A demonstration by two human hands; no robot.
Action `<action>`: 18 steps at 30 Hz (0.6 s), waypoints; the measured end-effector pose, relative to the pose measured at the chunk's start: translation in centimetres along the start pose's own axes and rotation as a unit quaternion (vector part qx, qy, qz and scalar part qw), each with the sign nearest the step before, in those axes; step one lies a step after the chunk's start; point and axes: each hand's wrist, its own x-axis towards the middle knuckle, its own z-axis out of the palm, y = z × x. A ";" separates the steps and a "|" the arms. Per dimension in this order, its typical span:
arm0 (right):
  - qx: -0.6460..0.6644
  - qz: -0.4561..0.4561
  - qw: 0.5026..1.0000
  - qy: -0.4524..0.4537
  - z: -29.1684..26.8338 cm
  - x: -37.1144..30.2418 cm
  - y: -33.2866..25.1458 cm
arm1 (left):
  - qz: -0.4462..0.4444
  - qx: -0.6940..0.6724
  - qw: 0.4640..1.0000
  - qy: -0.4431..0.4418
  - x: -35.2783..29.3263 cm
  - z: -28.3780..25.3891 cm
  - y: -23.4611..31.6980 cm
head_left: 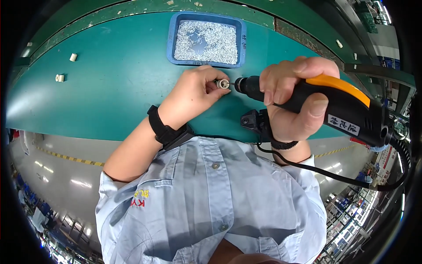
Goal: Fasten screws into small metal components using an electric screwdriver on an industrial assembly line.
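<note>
Between the thumb and fingers of my left hand (198, 90) is a small white cylindrical part (223, 84), its round hollow end turned to the right. My right hand (294, 94) wraps round a black and orange electric screwdriver (347, 99) held nearly level. Its thin bit points left and reaches the white part's open end; whether it touches a screw inside is too small to tell. Just beyond my left hand stands a blue tray (170, 42) full of small silvery, pin-like pieces (220, 39).
A few similar white parts (73, 57) lie at the left on the green table (118, 53). The screwdriver's black cable (406, 163) loops down at the right. A raised green ledge (145, 9) runs along the far edge. Straps with small devices sit on both wrists.
</note>
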 end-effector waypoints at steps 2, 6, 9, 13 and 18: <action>0.003 0.006 1.000 -0.001 -0.1 0.0 -0.2 | 0.039 -0.015 0.999 0.023 0.0 0.1 -0.3; 0.010 0.015 1.000 -0.004 -0.6 -0.1 -0.8 | 0.063 -0.032 0.997 0.041 0.0 0.2 -0.5; 0.017 0.014 1.000 -0.009 -0.9 0.0 -1.0 | 0.066 -0.035 0.996 0.043 0.0 0.3 -0.6; 0.013 0.041 0.999 -0.008 -0.7 0.1 -1.0 | 0.065 -0.021 0.997 0.044 0.0 0.4 -0.3; -0.036 0.043 0.998 -0.007 -0.3 0.1 -1.0 | 0.058 -0.006 0.997 0.046 0.1 0.3 -0.2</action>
